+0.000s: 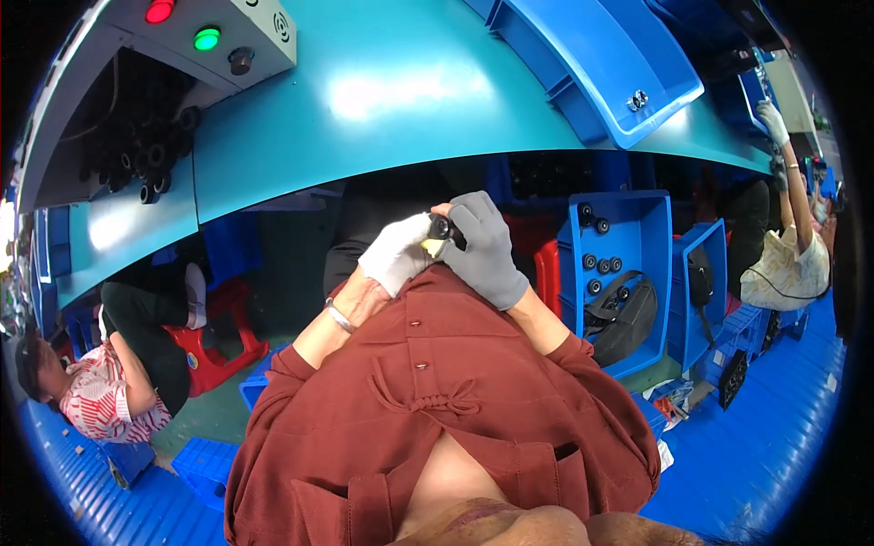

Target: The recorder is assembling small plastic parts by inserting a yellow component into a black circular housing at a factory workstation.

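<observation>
In front of my body, both hands meet around a small black round part [440, 227] with a dark centre, much like the wheels in the bin. My left hand [393, 257], in a white glove, closes on its left side. From the right, my right hand [485, 247], in a grey glove, grips it with curled fingers. A bit of yellow [432, 247] shows just under the part, between the hands; what it belongs to I cannot make out. Fingers hide much of the part.
Ahead curves a teal table [300, 118]. A control box [264, 45] stands over piled black wheels [150, 155] at left. A blue tray [564, 86] lies far right. Right of me are a red stool [546, 273] and a blue bin [662, 264] with several wheels and a black bag [628, 318]. People sit both sides.
</observation>
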`<action>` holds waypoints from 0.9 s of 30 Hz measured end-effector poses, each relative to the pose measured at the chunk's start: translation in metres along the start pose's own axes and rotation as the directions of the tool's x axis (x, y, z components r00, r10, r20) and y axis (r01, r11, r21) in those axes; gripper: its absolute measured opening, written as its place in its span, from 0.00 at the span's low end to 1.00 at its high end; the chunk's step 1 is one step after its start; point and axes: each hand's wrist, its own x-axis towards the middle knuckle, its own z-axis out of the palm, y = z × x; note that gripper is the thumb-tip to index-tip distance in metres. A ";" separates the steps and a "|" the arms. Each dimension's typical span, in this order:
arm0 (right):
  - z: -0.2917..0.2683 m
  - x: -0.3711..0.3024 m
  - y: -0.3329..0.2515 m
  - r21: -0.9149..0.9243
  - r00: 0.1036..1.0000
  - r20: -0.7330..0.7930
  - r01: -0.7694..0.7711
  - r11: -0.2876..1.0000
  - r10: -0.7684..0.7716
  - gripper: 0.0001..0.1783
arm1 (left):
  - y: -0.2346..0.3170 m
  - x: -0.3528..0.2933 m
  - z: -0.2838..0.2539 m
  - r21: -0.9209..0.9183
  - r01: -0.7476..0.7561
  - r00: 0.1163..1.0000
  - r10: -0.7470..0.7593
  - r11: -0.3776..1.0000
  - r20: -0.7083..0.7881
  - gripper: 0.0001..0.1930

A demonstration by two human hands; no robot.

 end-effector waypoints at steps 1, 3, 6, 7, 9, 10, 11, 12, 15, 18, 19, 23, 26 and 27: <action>-0.001 0.001 -0.001 -0.034 1.000 0.010 0.001 0.999 0.000 0.23 | 0.002 -0.001 0.003 0.006 0.003 1.000 -0.003 1.000 0.022 0.15; -0.003 0.005 -0.007 -0.068 1.000 0.020 0.002 0.998 0.000 0.23 | 0.002 -0.001 0.000 0.012 0.006 0.999 -0.007 1.000 0.044 0.14; -0.005 0.009 -0.018 -0.015 1.000 -0.022 0.001 1.000 -0.001 0.22 | -0.001 -0.001 -0.013 -0.020 0.017 0.999 -0.016 1.000 0.029 0.14; -0.005 0.008 -0.018 -0.006 1.000 -0.004 -0.015 1.000 0.015 0.23 | 0.000 -0.002 -0.007 -0.037 0.036 0.999 -0.035 0.999 0.028 0.14; -0.006 0.008 -0.016 0.003 0.999 0.014 -0.034 0.999 0.034 0.23 | 0.003 -0.003 0.005 -0.054 0.057 0.998 -0.056 0.997 0.028 0.13; -0.006 0.008 -0.013 -0.023 1.000 0.012 -0.014 1.000 0.014 0.24 | 0.006 -0.004 0.012 -0.108 0.086 0.994 -0.078 0.990 0.077 0.14; -0.006 0.009 -0.012 -0.049 1.000 0.011 0.006 0.999 -0.006 0.24 | 0.007 -0.005 0.015 -0.161 0.117 0.987 -0.097 0.980 0.126 0.14; -0.006 0.009 -0.013 -0.049 1.000 0.011 0.005 0.999 -0.005 0.24 | 0.006 -0.005 0.013 -0.160 0.118 0.987 -0.098 0.980 0.126 0.14; -0.005 0.011 -0.017 -0.053 1.000 0.011 -0.001 0.999 0.001 0.25 | -0.001 -0.001 -0.003 -0.227 0.071 0.997 -0.069 0.971 0.020 0.15; -0.003 0.010 -0.017 -0.005 0.999 -0.018 -0.052 0.999 0.051 0.26 | -0.004 0.001 -0.015 -0.315 0.123 0.992 -0.109 0.941 0.063 0.19; -0.005 0.010 -0.015 0.010 0.998 -0.018 -0.055 0.998 0.055 0.26 | -0.003 0.001 -0.013 -0.256 0.114 0.993 -0.106 0.960 0.042 0.19; -0.010 0.009 -0.016 0.045 0.998 -0.007 -0.065 0.997 0.066 0.27 | -0.001 0.000 -0.005 -0.215 0.122 0.992 -0.116 0.969 0.040 0.20; -0.008 0.007 -0.016 0.060 0.995 -0.007 -0.097 0.993 0.098 0.25 | -0.001 0.001 -0.005 -0.202 0.121 0.992 -0.112 0.972 0.055 0.21; -0.008 0.007 -0.017 0.060 0.995 -0.006 -0.097 0.994 0.097 0.25 | -0.001 0.001 -0.004 -0.203 0.120 0.992 -0.111 0.972 0.056 0.21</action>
